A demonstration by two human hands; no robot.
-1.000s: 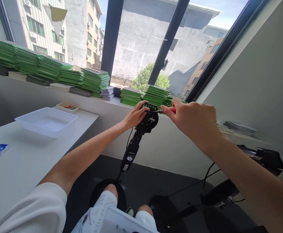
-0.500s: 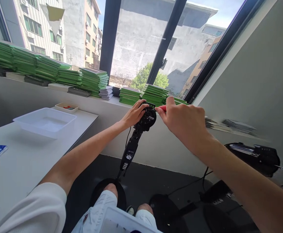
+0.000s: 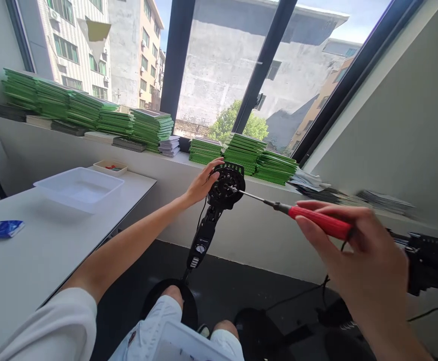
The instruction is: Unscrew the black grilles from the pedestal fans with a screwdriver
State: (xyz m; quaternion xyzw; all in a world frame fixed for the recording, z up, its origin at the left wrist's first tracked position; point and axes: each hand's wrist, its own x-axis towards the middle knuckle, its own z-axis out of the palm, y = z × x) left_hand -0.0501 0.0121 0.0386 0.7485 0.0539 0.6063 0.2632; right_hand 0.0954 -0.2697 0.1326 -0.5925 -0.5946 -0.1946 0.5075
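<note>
A black pedestal fan without its grille or blades stands in front of me, its round motor head at the top of the column. My left hand is wrapped around the left rim of that head, thumb on the near face and fingers reaching over the top. My right hand grips a screwdriver by its red handle. Its long metal shaft points left toward the middle of the head; whether the tip touches is too small to tell.
On the table at left are a translucent tub, a small tray with red bits and a blue packet. Stacks of green books line the windowsill. Another black fan head is at right. A plastic box sits at my lap.
My right hand has drawn back to the right and down, bringing the screwdriver's handle and shaft into plain view. My left hand stays on the fan head. The view has shifted slightly left.
</note>
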